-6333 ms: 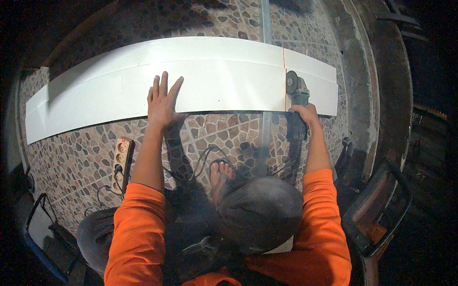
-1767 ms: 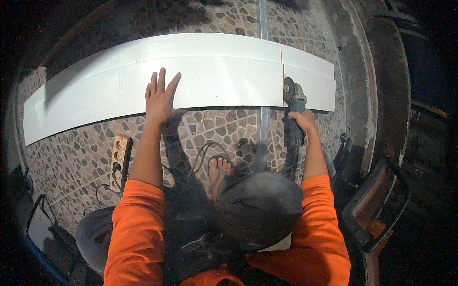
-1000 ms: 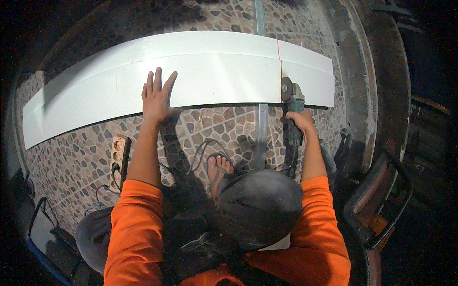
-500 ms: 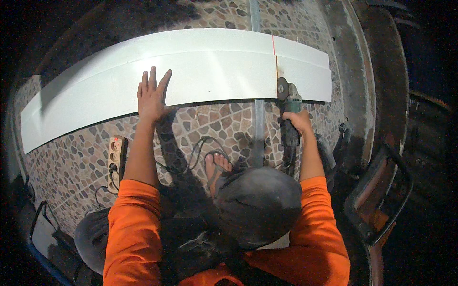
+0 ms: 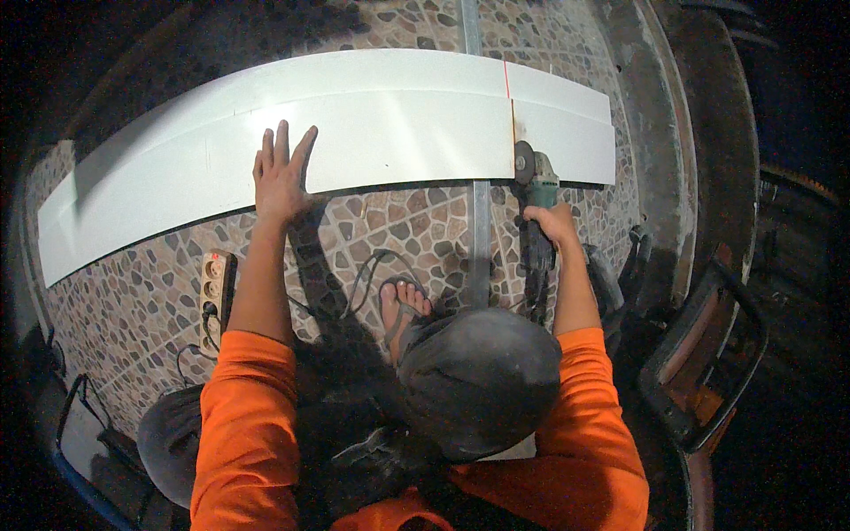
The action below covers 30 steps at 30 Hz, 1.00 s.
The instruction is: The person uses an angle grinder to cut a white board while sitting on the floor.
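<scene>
A long white panel (image 5: 398, 133) lies crosswise in front of me, with a lengthwise seam or step along it. My left hand (image 5: 282, 181) rests flat on its near edge, fingers spread, left of the middle. My right hand (image 5: 553, 225) is wrapped round an angle grinder (image 5: 542, 184) at the panel's near edge on the right. The grinder's disc (image 5: 524, 163) stands upright at a brownish cut line (image 5: 513, 133) across the panel. Farther up, a red line (image 5: 507, 80) continues from that cut to the far edge. Whether the disc is spinning cannot be made out.
A metal bar (image 5: 481, 239) runs under the panel across the stone-patterned floor (image 5: 425, 212). A power strip (image 5: 212, 288) with a plugged-in cord lies left of my sandalled foot (image 5: 405, 305). A dark-framed chair (image 5: 708, 354) stands at the right, beside a raised ledge (image 5: 660, 133).
Almost nothing differs. The whole scene sits very slightly higher in the picture; both hands and the grinder keep their places on the panel.
</scene>
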### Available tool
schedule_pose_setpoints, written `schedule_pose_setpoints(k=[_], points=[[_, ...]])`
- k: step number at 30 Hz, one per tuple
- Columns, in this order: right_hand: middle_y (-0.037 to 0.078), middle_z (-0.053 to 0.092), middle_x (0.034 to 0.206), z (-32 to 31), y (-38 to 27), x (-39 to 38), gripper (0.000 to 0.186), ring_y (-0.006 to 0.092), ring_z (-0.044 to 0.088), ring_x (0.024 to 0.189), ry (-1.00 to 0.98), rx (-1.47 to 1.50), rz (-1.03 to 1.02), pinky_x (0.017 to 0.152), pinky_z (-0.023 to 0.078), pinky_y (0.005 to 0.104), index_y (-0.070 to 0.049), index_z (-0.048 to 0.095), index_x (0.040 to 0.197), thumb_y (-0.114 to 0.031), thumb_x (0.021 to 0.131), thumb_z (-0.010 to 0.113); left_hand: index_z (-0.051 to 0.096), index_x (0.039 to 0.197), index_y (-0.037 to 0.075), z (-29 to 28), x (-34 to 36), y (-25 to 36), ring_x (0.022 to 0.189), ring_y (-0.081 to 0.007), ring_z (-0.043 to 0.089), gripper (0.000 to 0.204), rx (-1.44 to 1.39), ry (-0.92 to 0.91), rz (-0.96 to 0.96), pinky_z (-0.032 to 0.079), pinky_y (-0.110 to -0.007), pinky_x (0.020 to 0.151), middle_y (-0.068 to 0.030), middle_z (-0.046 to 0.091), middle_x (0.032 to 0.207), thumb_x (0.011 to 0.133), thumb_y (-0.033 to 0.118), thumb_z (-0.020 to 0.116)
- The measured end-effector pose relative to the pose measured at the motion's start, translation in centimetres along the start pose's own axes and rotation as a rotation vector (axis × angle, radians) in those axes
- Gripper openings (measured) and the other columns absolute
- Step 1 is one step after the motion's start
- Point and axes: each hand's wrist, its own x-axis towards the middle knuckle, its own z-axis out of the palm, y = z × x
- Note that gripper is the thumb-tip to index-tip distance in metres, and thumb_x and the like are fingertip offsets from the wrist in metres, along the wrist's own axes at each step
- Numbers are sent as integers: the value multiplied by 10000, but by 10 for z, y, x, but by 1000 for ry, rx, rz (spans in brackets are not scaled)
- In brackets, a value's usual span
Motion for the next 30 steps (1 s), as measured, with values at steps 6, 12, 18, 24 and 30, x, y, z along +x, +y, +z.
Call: schedule_pose_setpoints(k=[6,12,18,24,30], points=[[189,813,1054,2,0,-5,568,331,788,962,-6,55,-16,901,609,440,9,808,1051,-316,594,903,287,1717,446,-10,0,6,1688,-383,140,1343,28,-65,-43,230,-578,1343,-110,138,1841,613,318,1041],[161,812,1005,3,-8,-15,511,312,780,911,-16,96,-59,871,607,432,0,816,1012,-298,605,898,274,1718,461,-8,-1,2,1697,-356,119,1315,38,-63,-51,208,-556,1358,-89,129,1845,648,317,1025],[154,809,963,-1,-15,-25,452,299,772,872,-16,79,-58,842,605,430,6,812,981,-277,635,877,286,1717,453,-14,-1,9,1695,-361,125,1312,32,-86,-61,207,-557,1358,-95,138,1842,647,285,1028],[138,800,943,2,-21,-33,437,278,763,852,-19,158,-57,802,602,433,13,799,963,-261,630,875,294,1714,453,-15,-1,6,1693,-365,129,1317,31,-86,-66,212,-559,1356,-90,139,1842,638,269,1031],[124,799,960,5,-3,-16,427,272,758,847,-13,155,-77,792,602,414,15,792,972,-240,639,870,296,1712,458,-5,-1,4,1691,-370,136,1314,10,-35,-42,222,-562,1351,-92,149,1839,646,196,1018]])
